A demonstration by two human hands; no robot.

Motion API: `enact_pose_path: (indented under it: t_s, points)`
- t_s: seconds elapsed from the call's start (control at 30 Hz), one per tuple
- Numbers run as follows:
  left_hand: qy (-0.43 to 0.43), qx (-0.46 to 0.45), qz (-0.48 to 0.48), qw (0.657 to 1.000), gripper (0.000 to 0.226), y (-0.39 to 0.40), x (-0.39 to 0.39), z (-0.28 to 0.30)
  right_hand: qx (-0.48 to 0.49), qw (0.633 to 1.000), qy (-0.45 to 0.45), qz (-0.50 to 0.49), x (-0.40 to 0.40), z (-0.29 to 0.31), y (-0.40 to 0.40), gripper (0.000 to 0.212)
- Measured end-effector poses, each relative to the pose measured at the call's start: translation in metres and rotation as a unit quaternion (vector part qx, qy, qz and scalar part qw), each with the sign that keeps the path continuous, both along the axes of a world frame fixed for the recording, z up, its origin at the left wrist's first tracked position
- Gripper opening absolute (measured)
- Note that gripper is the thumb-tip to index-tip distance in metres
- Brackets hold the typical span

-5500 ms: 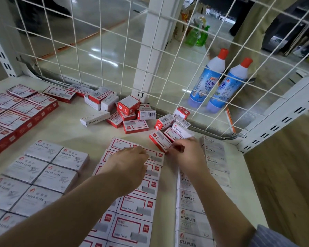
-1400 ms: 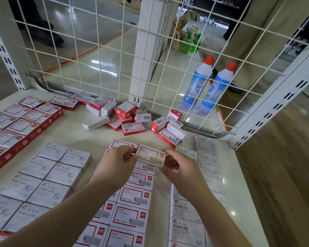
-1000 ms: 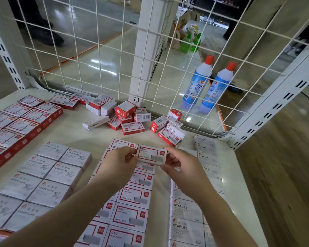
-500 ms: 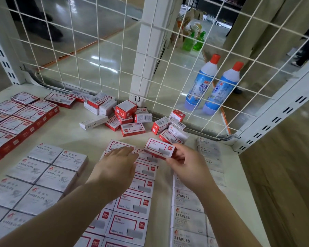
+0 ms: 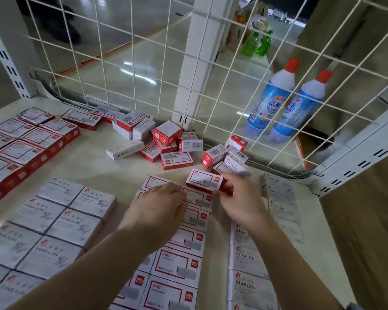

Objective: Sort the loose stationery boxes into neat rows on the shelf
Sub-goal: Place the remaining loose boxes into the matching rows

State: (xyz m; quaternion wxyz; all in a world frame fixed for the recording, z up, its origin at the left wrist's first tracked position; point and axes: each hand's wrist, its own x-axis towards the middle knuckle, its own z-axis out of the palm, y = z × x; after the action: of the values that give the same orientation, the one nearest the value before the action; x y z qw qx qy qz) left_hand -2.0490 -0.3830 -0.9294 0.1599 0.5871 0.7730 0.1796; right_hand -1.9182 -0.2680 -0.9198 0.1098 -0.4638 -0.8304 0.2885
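Pinching a red box (image 5: pixel 205 180) by its end, the right hand (image 5: pixel 242 203) sets it down.
Left hand (image 5: pixel 160 205) lies flat, fingers spread, on the row (image 5: pixel 186 238); light, stiff cardboard, best gripped at its short ends.

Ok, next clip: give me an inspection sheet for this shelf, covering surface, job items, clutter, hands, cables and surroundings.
Surface: pale shelf, bare strip between pile and rows.
Job's things: red-and-white box held at the far end of the red-and-white rows; paper clip boxes in rows to the left; staples boxes in a row to the right; red boxes far left.
Clutter: loose pile of mixed boxes against the wire grid.
Hands: right hand pinches the held box; left hand rests flat on the rows.
Cables: nothing seen.
Surroundings: two blue bottles behind the grid; glossy floor.
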Motion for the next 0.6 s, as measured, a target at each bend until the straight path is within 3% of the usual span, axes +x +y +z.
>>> enact_pose_path:
  t_s: [0.47, 0.6]
  points:
    - [0.001, 0.029, -0.003, 1.0, 0.037, 0.001, -0.005, -0.004, -0.008, 0.999, -0.046, 0.018, -0.01, -0.002, 0.009, 0.019]
    - [0.002, 0.021, -0.009, 1.0, 0.037, 0.001, -0.005, -0.004, 0.037, 0.999, -0.001, 0.035, -0.013, -0.002, 0.007, 0.026]
